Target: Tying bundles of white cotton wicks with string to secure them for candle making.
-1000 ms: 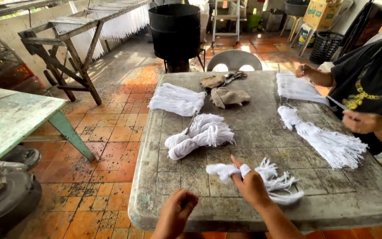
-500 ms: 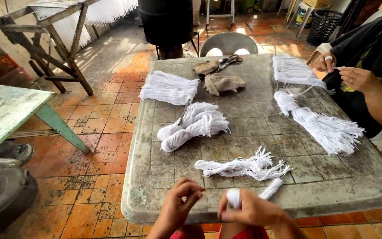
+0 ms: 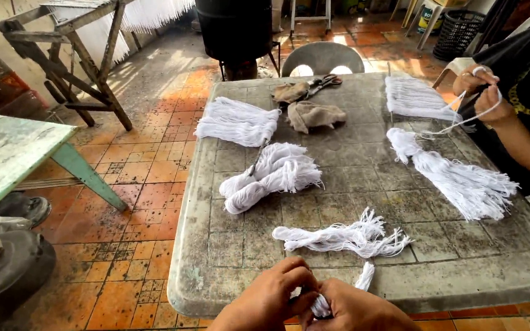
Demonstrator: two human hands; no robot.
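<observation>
Both hands have closed together since a moment ago | left hand (image 3: pixel 271 297) and right hand (image 3: pixel 354 309) fingers pinch small string bundle (image 3: pixel 363 279) at table edge (image 3: pixel 228 306) | loose bundle (image 3: pixel 341 236) just beyond fingertips, within reach

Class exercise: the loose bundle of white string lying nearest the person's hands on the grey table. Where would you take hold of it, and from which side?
Probably best to pinch the white string bundle at its folded left end, coming from above. There the strands run together into one narrow loop, while the right end fans into loose cut tips that would likely slip apart. It lies flat on the table, clear of both hands.
</observation>
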